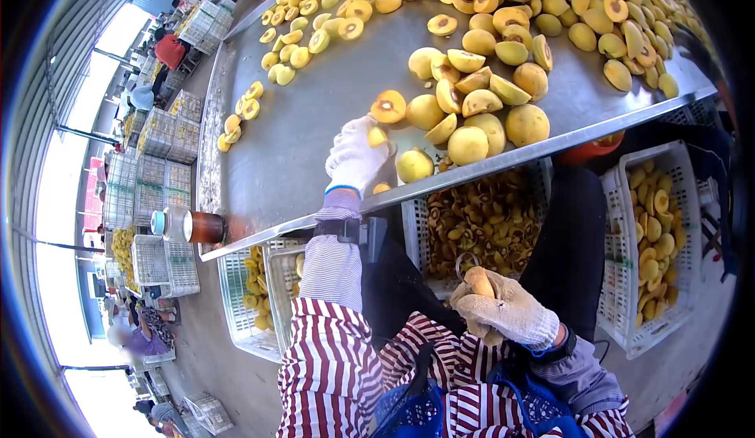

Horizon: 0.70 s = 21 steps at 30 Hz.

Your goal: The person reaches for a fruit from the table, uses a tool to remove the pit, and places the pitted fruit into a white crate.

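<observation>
My left hand (358, 156), in a white knit glove, is over the metal table. Its fingers are closed on a yellow peach half (377, 136). Another peach half (388, 107), cut face up with a brown centre, lies against the fingertips. My right hand (507, 311), in a stained glove, is near my lap, wrapped round the tan handle of a looped pitting tool (478, 282). The tool's thin metal ring shows above the fingers. Close to my left hand, several peach halves (480, 104) sit by the table's front edge.
A large heap of peaches (582, 5) covers the table's far side. Below its metal edge (472, 172) stands a crate of brown pieces (480, 226); crates of yellow halves (653, 241) flank my legs. A jar of dark liquid (206, 227) is at the left corner. People and stacked crates (161, 178) are beyond.
</observation>
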Motion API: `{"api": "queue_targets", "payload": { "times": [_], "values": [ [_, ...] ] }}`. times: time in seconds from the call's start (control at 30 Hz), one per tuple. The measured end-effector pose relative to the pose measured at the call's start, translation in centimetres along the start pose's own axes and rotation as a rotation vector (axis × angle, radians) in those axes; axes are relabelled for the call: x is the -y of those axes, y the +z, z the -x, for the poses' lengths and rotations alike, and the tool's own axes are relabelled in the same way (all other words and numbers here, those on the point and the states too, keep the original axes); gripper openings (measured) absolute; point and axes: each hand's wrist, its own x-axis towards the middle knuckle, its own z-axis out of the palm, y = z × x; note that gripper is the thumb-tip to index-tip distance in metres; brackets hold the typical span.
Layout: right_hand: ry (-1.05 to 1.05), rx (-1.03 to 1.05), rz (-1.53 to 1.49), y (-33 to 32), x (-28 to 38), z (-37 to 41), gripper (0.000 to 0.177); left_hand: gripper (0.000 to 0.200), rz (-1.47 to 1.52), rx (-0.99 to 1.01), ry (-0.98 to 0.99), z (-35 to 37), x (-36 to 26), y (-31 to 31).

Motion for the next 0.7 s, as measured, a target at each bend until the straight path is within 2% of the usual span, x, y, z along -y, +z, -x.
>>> {"api": "queue_targets", "payload": {
  "times": [0.13, 0.2, 0.27, 0.3, 0.33, 0.43, 0.47, 0.5, 0.57, 0.67, 0.7],
  "values": [
    [-0.058, -0.018, -0.048, -0.3, 0.1, -0.1, 0.024, 0.058, 1.443, 0.255, -0.184, 0.5, 1.1, 0.9],
    [-0.065, -0.020, 0.003, -0.3, 0.3, -0.4, 0.023, 0.062, 1.754, 0.496, -0.003, 4.6, 0.0, -0.6],
    [-0.112, -0.054, 0.019, -0.1, 0.1, -0.7, 0.023, 0.070, 1.862, 0.580, 0.116, 8.2, -1.6, -0.7],
    [-0.130, -0.072, 0.027, 0.0, -0.2, -0.8, 0.024, 0.074, 1.927, 0.633, 0.055, 10.0, -2.2, -0.5],
    [-0.147, -0.090, 0.034, 0.2, -0.4, -0.8, 0.024, 0.079, 1.850, 0.587, -0.001, 11.8, -3.1, -0.5],
    [-0.159, -0.190, 0.091, 0.3, -0.5, -0.6, 0.026, 0.081, 2.014, 0.623, -0.074, 15.7, -5.7, 0.1],
    [-0.172, -0.232, 0.123, 0.3, -0.7, -0.6, 0.027, 0.083, 2.010, 0.588, -0.044, 16.9, -6.6, 0.3],
    [-0.239, -0.256, 0.047, 0.4, -0.9, -0.5, 0.027, 0.081, 1.894, 0.597, -0.065, 18.0, -6.7, -0.3],
    [-0.207, -0.287, -0.025, 0.0, -0.4, 0.2, 0.028, 0.074, 1.671, 0.621, -0.036, 18.3, -5.4, -0.6],
    [-0.174, -0.272, 0.019, -0.3, -0.4, 0.6, 0.030, 0.066, 1.689, 0.532, -0.044, 18.6, -5.0, -0.6],
    [-0.151, -0.249, 0.060, 0.0, -0.3, 0.6, 0.031, 0.055, 1.877, 0.536, -0.178, 18.9, -5.3, -1.4]
  ]
}}
